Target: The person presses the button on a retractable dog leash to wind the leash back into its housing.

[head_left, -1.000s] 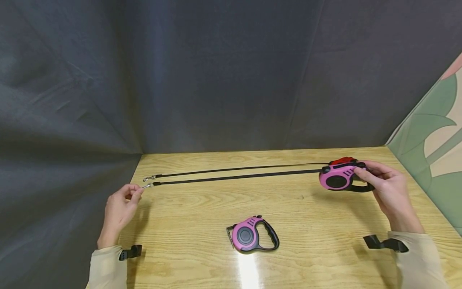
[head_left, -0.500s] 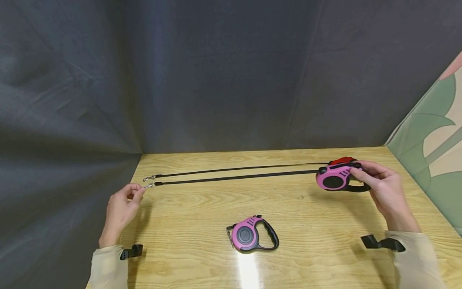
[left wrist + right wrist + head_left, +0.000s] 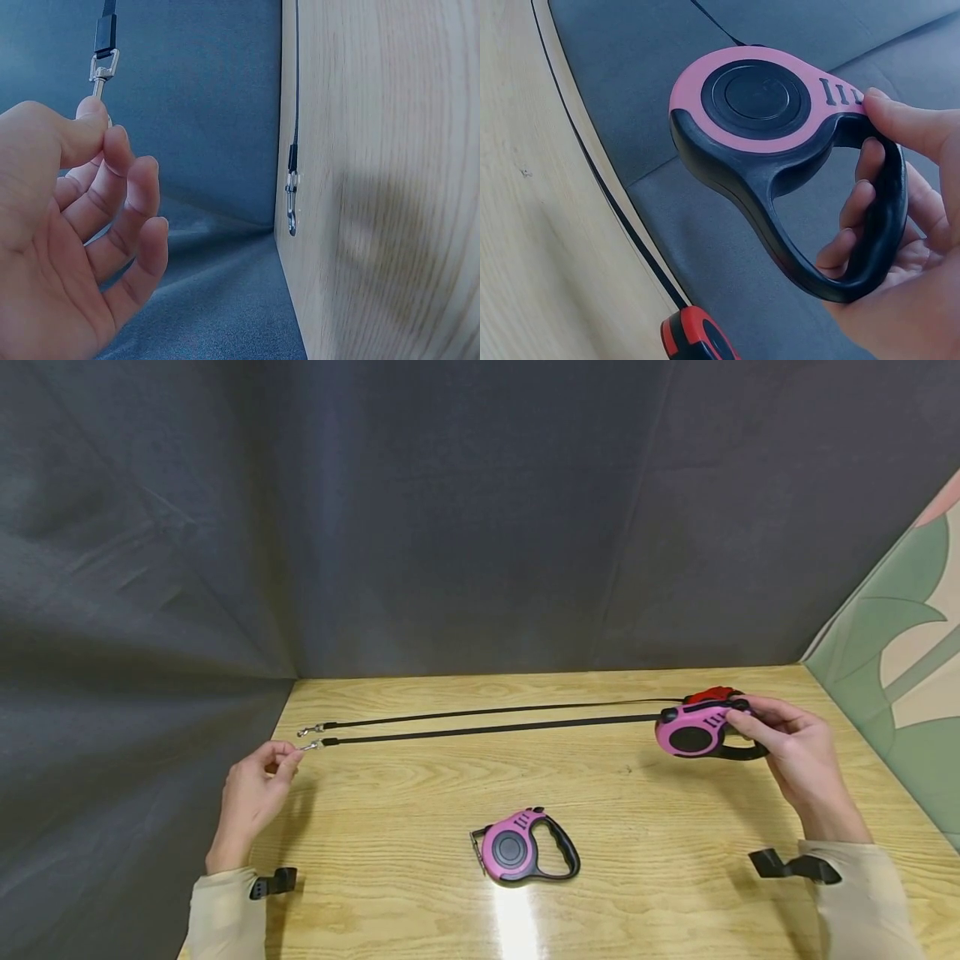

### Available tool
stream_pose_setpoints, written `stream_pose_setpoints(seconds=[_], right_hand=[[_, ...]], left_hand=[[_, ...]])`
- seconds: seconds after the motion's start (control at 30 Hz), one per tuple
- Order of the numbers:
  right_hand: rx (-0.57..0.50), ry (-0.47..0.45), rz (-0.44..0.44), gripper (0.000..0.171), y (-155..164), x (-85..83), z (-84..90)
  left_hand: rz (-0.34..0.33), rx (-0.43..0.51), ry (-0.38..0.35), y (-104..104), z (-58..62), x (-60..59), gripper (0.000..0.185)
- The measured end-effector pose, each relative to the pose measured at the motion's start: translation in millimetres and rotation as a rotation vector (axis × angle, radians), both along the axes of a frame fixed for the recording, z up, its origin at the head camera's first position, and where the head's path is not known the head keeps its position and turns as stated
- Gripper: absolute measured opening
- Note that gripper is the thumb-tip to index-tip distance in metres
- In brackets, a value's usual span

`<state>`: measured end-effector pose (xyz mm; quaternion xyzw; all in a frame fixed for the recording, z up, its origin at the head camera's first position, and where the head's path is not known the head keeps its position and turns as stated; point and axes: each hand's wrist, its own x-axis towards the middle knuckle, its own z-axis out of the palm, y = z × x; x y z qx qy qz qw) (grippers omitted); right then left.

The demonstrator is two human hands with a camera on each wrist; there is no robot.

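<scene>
My right hand (image 3: 798, 752) grips the black handle of a pink retractable dog leash (image 3: 754, 97), fingers through the loop and thumb on top. Its black strap (image 3: 487, 729) runs taut to the left, across to my left hand (image 3: 255, 789). There the thumb and index finger pinch the metal snap clip (image 3: 99, 79) at the strap's end; the other fingers curl loosely. Behind it, a red retractable leash (image 3: 694, 334) lies on the table, partly hidden by the pink one in the head view. Its strap is drawn out too, ending in a clip (image 3: 291, 202) at the left.
A second pink retractable leash (image 3: 510, 850) lies on the wooden table (image 3: 405, 860) near the front middle, strap wound in. Dark fabric (image 3: 465, 527) rises behind the table and at the left. A leaf-patterned panel (image 3: 900, 668) borders the right side.
My right hand has shifted slightly left with the pink leash over the second. My left hand has moved a touch right, still pinching the clip.
</scene>
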<state>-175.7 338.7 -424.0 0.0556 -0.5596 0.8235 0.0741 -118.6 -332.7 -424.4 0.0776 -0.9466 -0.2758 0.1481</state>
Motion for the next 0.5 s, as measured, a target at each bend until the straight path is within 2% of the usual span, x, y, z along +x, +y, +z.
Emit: stream_pose_setpoints(seconds=[0.5], right_hand=[[0.032, 0.009, 0.014, 0.035, -5.4, 0.1, -0.9]], left_hand=[[-0.018, -0.012, 0.01, 0.7, 2.0, -0.1, 0.027]])
